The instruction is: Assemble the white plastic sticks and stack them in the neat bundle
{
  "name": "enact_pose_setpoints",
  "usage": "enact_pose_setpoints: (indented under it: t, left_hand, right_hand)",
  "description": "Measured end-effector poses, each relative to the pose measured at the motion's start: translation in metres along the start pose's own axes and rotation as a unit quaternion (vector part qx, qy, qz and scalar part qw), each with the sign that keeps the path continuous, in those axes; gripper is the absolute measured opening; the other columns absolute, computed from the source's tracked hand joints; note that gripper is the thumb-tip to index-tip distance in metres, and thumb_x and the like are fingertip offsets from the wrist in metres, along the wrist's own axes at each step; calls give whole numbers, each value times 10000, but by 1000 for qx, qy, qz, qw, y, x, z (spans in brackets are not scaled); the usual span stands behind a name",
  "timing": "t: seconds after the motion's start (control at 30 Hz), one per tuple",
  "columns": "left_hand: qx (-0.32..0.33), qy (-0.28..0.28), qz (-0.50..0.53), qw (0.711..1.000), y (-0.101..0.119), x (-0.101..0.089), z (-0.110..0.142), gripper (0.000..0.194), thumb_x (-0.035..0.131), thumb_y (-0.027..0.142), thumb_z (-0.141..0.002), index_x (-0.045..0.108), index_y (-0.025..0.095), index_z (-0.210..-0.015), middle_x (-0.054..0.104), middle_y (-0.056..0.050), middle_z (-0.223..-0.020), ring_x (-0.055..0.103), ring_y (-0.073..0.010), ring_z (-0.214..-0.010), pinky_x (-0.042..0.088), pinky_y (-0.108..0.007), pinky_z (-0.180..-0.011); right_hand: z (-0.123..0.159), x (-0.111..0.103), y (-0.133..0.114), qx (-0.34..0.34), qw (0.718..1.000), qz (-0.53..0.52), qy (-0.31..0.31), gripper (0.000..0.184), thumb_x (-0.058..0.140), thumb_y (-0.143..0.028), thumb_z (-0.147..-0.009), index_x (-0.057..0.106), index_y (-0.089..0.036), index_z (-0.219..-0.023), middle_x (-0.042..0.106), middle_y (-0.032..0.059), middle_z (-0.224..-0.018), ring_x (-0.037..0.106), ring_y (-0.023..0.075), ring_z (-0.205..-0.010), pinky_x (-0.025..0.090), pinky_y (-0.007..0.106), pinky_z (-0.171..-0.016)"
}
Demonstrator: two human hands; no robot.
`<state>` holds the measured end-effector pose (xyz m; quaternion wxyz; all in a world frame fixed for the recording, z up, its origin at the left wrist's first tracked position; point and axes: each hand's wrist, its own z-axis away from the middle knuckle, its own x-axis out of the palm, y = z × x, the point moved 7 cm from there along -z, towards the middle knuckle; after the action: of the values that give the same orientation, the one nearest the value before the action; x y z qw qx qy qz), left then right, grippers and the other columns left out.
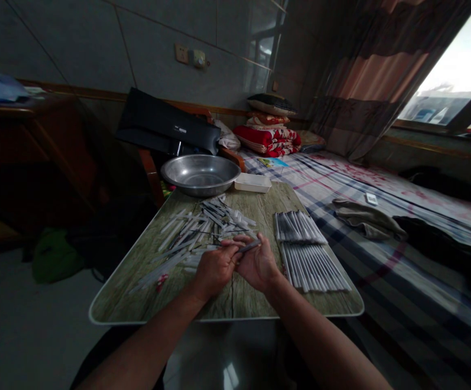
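Over the front half of a small wood-patterned table [255, 311], my two hands meet around a slim grey pen [250, 246]. My left hand [215, 270] is closed, its fingers pinching the pen's near left end. Palm up, my right hand [259, 266] has the far end between thumb and fingers. Beyond my left hand lies a loose heap of whitish pen tubes [186, 230], with thin dark sticks and clear pieces among them. To the right are two rows of pens side by side, a far row [298, 226] with dark ends and a near row [314, 268] of white barrels.
A steel basin [201, 174] and a white plastic tray [253, 183] stand at the table's far end. Small red-and-white pieces [161, 281] lie front left. A bed [316, 179] with clothing flanks the right side; a wooden desk [24, 130] stands left.
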<state>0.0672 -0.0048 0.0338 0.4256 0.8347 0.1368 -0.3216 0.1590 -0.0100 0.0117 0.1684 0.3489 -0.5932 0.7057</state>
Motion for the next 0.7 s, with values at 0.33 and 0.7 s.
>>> enact_pose_setpoints:
  t: [0.33,0.7]
  left_hand:
    - [-35,-26,72,996,-2,6,3,267,485,291,-924,725,229,-1022,752,-69,-980,696,-217,-878,492,-298,-781]
    - [85,-74,-147,983,-7,-7,-3,303,481,410,-950,678,205,-845,662,-27,-782,621,-175,-749,408,-267,-660]
  right_hand:
    - [3,0,2,5,1000,13,-17,550,357,-654,-861,655,-195,-914,716,126,-1005,634,275,-918,479,460,-821]
    - [9,-38,-42,-81,899,424,75,185,645,-338,-773,614,-167,-711,513,-39,-595,430,88,-543,353,222,-546]
